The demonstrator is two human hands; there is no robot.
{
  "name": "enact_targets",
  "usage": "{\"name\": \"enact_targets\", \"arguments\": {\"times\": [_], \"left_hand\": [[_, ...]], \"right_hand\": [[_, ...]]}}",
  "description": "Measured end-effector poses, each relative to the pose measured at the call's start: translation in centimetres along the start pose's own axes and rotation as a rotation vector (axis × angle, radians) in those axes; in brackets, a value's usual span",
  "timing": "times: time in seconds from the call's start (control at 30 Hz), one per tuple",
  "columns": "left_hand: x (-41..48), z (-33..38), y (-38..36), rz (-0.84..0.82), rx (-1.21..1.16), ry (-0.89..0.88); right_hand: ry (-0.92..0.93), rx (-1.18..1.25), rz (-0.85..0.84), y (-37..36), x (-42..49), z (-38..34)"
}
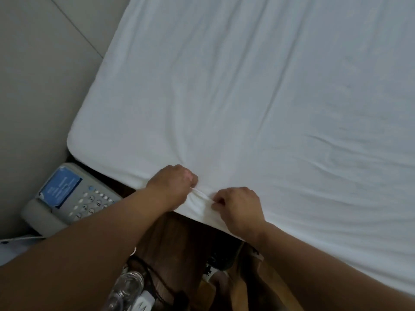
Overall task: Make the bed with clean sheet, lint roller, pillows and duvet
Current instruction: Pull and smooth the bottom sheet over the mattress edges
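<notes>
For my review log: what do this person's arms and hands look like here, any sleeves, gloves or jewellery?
Both forearms are bare up to the frame edge, with no sleeves showing. The left hand and right hand wear no gloves. No watch, bracelet or ring is visible on either, though the fingers are partly curled out of sight.

Sheet [258,90]: plain white, no print, faint grey shadow in the creases, filling centre and right of frame. Wall panels [40,70] at upper left: flat beige-grey. Telephone [67,198] at lower left was pale grey, with a blue label and grey-white keys. Wooden surface [175,234] at lower centre showed dark brown grain. Bottle [128,286] at bottom edge: clear, colourless.
</notes>
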State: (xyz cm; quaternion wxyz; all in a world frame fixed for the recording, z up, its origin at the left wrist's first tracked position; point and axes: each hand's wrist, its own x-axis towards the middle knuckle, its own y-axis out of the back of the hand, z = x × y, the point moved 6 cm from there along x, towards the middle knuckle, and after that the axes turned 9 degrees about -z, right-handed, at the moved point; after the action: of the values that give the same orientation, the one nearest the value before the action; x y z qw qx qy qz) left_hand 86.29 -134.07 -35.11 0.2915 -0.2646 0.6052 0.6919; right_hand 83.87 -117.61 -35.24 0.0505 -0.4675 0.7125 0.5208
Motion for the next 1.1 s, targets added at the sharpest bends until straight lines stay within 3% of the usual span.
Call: {"name": "enact_targets", "arguments": {"times": [0.17, 0.27, 0.33, 0.43, 0.6, 0.73, 0.9, 1.1], "left_hand": [[-1.6, 1.5, 1.8, -0.118, -0.018, 0.02], [-1.9, -1.6, 2.2, -0.118, -0.184, 0.064], [-2.3, -6.4, 2.9, 0.042, -0.386, 0.212], [-3.6, -15.0, 4.4, 0.411, -0.557, 0.494], [-4.0, -24.6, 4.9, 0.49, -0.541, 0.893], [-1.6, -26.6, 5.9, 0.524, -0.524, 0.934], [0.2, -29.4, 4.3, 0.691, -0.642, 0.987], [0.7, -30.1, 4.4, 0.803, -0.638, 0.875]], "right_hand": [[-0.038, -0.08, -0.09, 0.4, -0.6, -1.5], [0.016, -0.088, -0.154, 1.8, 1.2, -3.0], [0.119, -0.121, -0.084, 4.2, 4.0, -5.0], [0.303, -0.182, 0.023, 8.2, 11.0, -8.6], [0.52, -0.423, 0.092, 12.8, 22.9, -15.0], [0.619, -0.544, 0.063, 14.8, 29.7, -19.5], [0.708, -0.692, 0.021, 14.5, 36.0, -23.2], [0.827, -0.597, 0.145, 14.0, 37.6, -24.8]]}}
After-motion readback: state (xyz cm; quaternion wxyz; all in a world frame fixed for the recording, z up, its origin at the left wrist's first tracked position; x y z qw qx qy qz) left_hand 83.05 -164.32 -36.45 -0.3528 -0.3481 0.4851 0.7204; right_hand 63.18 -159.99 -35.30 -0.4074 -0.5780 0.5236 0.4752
